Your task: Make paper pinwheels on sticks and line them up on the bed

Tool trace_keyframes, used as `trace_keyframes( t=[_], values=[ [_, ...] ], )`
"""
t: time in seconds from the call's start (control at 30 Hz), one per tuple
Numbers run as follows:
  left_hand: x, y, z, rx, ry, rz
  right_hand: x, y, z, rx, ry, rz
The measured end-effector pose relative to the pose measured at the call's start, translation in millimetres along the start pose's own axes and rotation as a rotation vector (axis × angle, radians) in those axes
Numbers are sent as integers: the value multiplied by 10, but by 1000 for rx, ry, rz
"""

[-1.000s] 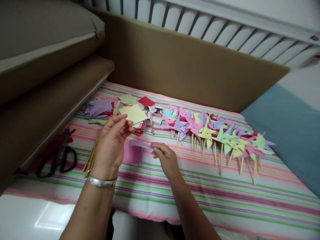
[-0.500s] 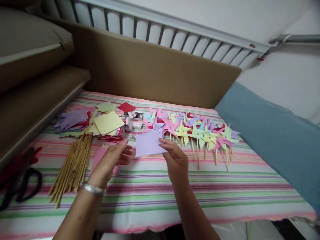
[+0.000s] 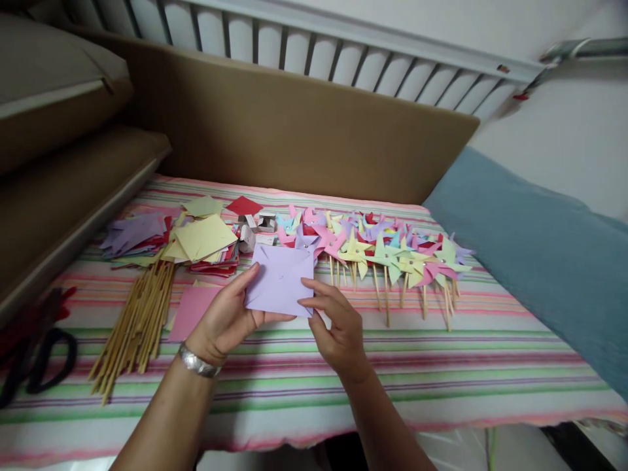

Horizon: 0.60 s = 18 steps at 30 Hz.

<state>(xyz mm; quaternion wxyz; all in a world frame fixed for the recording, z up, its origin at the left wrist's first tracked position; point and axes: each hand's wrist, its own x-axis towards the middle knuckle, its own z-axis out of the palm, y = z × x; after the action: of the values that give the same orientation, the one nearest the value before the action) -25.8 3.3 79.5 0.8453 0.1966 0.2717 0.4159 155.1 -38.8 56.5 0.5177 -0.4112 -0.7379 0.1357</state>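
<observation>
Both my hands hold a lilac paper square (image 3: 281,278) above the striped cloth (image 3: 343,379). My left hand (image 3: 223,320), with a silver bracelet on its wrist, grips the square's left edge from below. My right hand (image 3: 336,324) pinches its lower right edge with thumb and fingers. A pink paper square (image 3: 189,311) lies on the cloth just left of my left hand. Behind the lilac square stands a row of finished paper pinwheels (image 3: 383,252) on wooden sticks.
A bundle of wooden sticks (image 3: 135,324) lies at the left, with stacks of cut coloured paper (image 3: 201,239) behind it. Black scissors (image 3: 36,360) rest at the far left edge. A brown board (image 3: 294,131) backs the surface; a blue cushion (image 3: 540,261) is at the right.
My left hand let go of the yellow sheet and came to the lilac square, which both hands now hold. The view has shifted to the right and steadied.
</observation>
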Motion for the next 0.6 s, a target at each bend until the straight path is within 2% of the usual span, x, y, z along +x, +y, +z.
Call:
trace_keyframes(
  t=[0.17,0.3,0.43,0.6],
  values=[
    [-2,30,20,-69,-122,5,-16,32,3,-73,20,-23],
    [6,19,24,-156,-232,31,-22,33,37,-103,93,-3],
    [19,-40,50,-202,-226,95,-24,23,71,-124,129,-3],
    [7,-42,57,-170,-179,103,-25,30,51,-133,128,-2]
  ],
)
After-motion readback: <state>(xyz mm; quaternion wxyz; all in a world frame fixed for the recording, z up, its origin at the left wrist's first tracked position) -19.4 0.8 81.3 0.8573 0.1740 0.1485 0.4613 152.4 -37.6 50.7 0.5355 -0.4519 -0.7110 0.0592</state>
